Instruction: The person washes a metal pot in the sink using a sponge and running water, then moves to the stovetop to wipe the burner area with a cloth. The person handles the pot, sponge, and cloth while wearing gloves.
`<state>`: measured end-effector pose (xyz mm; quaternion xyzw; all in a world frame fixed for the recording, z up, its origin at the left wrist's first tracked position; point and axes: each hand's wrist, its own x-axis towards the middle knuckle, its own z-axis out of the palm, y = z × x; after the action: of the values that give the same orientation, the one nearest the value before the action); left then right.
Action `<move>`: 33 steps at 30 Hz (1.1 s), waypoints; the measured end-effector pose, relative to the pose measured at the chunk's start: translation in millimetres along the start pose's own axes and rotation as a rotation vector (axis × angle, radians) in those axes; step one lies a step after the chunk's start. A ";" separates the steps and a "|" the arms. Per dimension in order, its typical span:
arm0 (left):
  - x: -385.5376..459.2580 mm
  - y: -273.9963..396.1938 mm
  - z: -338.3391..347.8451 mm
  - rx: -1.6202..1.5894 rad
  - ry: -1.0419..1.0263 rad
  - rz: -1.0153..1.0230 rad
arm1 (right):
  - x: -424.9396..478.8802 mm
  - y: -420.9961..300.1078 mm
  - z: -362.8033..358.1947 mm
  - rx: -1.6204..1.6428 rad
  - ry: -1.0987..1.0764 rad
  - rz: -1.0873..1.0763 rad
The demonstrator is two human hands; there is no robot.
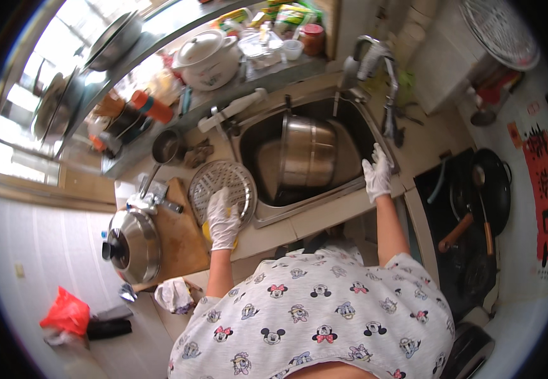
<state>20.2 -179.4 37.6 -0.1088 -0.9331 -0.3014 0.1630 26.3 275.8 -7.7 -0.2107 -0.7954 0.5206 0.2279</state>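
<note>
My left hand (224, 219), in a white glove, lies over the near part of a perforated round metal steamer plate (203, 184) left of the sink; something yellow shows under the hand, and its hold is hard to make out. At the right rim of the sink (276, 218), my right hand (378, 173), also gloved, is raised with its fingers apart and nothing in it. A stainless steel pot (309, 151) rests on its side in the basin, in shallow murky water. The faucet (390, 80) stands behind the basin.
On the left are a wooden cutting board (179, 237), a domed metal lid (136, 246) and a small saucepan (166, 146). A shelf behind holds a white lidded pot (207, 61) and jars. A black wok (492, 189) sits on the stove at right.
</note>
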 end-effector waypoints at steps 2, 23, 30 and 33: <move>-6.1 -6.4 -4.3 -0.032 -0.023 0.035 | -22.7 -14.2 15.3 0.079 0.007 -0.113; 196.3 -204.2 59.0 -0.565 -0.271 -0.417 | -135.9 -125.9 33.5 0.177 -0.232 -0.158; 76.6 29.2 55.8 -0.751 -0.203 -0.115 | -172.0 -117.5 -38.4 1.241 0.006 0.780; 39.1 121.8 20.3 -0.975 -0.253 0.072 | -183.6 -154.2 -67.6 1.251 -0.162 0.734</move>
<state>16.0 -66.4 100.8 -0.2398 -0.6921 -0.6807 -0.0108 198.8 163.3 132.4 -0.2548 -0.2417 0.9346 0.0568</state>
